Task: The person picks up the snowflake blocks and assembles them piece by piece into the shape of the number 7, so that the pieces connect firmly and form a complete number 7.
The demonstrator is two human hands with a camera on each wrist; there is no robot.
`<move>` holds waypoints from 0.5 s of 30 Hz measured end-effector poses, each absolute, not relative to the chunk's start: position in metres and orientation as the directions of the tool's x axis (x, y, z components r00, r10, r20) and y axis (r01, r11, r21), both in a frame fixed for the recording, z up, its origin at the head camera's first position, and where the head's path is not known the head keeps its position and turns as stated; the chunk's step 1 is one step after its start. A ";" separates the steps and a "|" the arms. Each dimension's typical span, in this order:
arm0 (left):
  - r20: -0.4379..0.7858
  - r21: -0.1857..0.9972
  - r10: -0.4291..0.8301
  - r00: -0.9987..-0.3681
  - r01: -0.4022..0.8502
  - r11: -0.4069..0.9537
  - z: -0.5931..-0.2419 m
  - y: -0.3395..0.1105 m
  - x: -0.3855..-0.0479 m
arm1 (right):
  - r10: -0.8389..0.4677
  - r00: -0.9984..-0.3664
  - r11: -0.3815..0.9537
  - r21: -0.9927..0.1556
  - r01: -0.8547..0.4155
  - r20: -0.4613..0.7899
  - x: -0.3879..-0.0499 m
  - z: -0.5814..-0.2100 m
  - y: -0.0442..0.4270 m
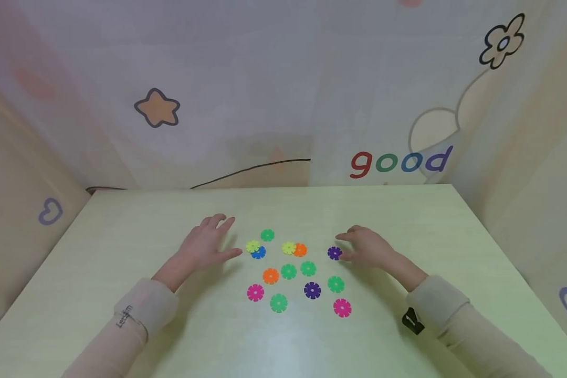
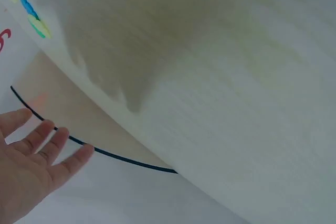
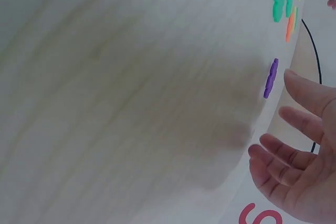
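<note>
Several notched plastic building discs lie flat in a loose group on the table. My left hand (image 1: 208,244) hovers left of them, fingers spread, holding nothing. Nearest to it, a yellow disc (image 1: 252,246) overlaps a blue disc (image 1: 259,253), with a green disc (image 1: 267,235) just behind. On the right, my right hand (image 1: 366,247) is held above the table, fingers loosely bent and grasping nothing. Its thumb is by a purple disc (image 1: 334,253); in the right wrist view a gap shows between that thumb and the purple disc (image 3: 271,78).
Another yellow disc (image 1: 289,248) overlaps an orange disc (image 1: 300,250) at mid-group. Nearer the front lie a pink disc (image 1: 255,293), a second purple disc (image 1: 312,290) and another pink disc (image 1: 342,308). A printed cloth (image 1: 264,79) hangs behind the pale table (image 1: 146,210).
</note>
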State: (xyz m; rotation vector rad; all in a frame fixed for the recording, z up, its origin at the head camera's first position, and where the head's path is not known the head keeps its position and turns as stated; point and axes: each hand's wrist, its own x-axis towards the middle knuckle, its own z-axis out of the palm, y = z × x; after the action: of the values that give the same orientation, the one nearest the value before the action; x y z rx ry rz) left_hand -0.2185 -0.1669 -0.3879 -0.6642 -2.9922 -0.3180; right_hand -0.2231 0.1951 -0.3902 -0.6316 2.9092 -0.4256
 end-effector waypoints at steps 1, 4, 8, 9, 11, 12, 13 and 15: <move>0.089 0.211 0.422 -0.902 0.431 0.877 -0.389 -0.166 -0.220 | -0.421 -0.903 0.871 -0.317 -0.376 -0.085 -0.224 -0.391 0.195; 0.045 0.279 0.452 -0.891 0.446 0.851 -0.392 -0.163 -0.224 | -0.409 -0.904 0.866 -0.364 -0.342 -0.124 -0.227 -0.393 0.196; -0.017 0.359 0.494 -0.869 0.456 0.814 -0.395 -0.158 -0.231 | -0.395 -0.905 0.849 -0.439 -0.295 -0.157 -0.233 -0.395 0.199; -0.032 0.379 0.502 -0.864 0.455 0.806 -0.395 -0.156 -0.234 | -0.392 -0.905 0.841 -0.461 -0.282 -0.163 -0.234 -0.395 0.199; -0.065 0.412 0.515 -0.855 0.447 0.794 -0.396 -0.155 -0.237 | -0.385 -0.906 0.826 -0.502 -0.254 -0.175 -0.237 -0.396 0.201; -0.082 0.427 0.519 -0.851 0.441 0.790 -0.396 -0.155 -0.239 | -0.379 -0.907 0.821 -0.519 -0.237 -0.185 -0.238 -0.397 0.201; -0.101 0.441 0.523 -0.846 0.433 0.786 -0.396 -0.154 -0.242 | -0.377 -0.906 0.814 -0.535 -0.226 -0.192 -0.239 -0.397 0.202; -0.133 0.451 0.529 -0.838 0.424 0.785 -0.396 -0.153 -0.247 | -0.379 -0.903 0.802 -0.559 -0.212 -0.202 -0.241 -0.398 0.203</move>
State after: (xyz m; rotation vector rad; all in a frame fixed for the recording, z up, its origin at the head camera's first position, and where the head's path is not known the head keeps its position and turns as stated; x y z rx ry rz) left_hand -0.2468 -0.1533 -0.3963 -0.8713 -3.2063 -0.7066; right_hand -0.2411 0.2031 -0.3983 -0.4522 2.6857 -0.7813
